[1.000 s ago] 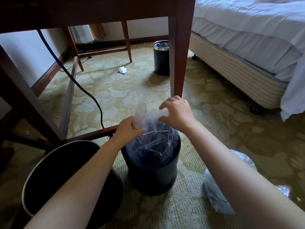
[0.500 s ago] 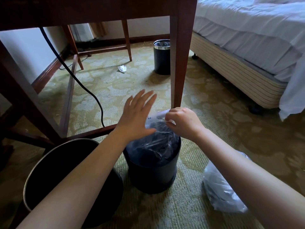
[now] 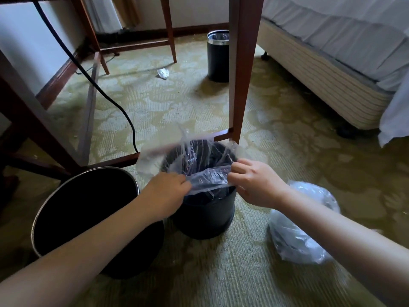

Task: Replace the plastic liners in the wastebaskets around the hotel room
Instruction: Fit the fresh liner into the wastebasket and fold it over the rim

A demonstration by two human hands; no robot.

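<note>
A small black wastebasket (image 3: 205, 220) stands on the carpet in front of me with a clear plastic liner (image 3: 208, 178) inside it. The liner's mouth is spread open over the far rim. My left hand (image 3: 166, 193) pinches the liner's near edge on the left. My right hand (image 3: 252, 185) pinches the same edge on the right, and the plastic is stretched between them. A larger black wastebasket (image 3: 84, 218) with a metal rim stands at the left, and I see no liner in it. A third lined wastebasket (image 3: 218, 56) stands far back.
A crumpled clear plastic bag (image 3: 301, 229) lies on the carpet at the right. A wooden desk leg (image 3: 241, 69) rises just behind the small basket; a black cable (image 3: 104, 94) hangs under the desk. A bed (image 3: 332, 63) fills the right side. A scrap of litter (image 3: 163, 73) lies farther back.
The liner was bunched above the basket; both hands have come back to the near rim. The left hand, open half a second ago, now pinches the edge, and the liner's mouth is spread open.
</note>
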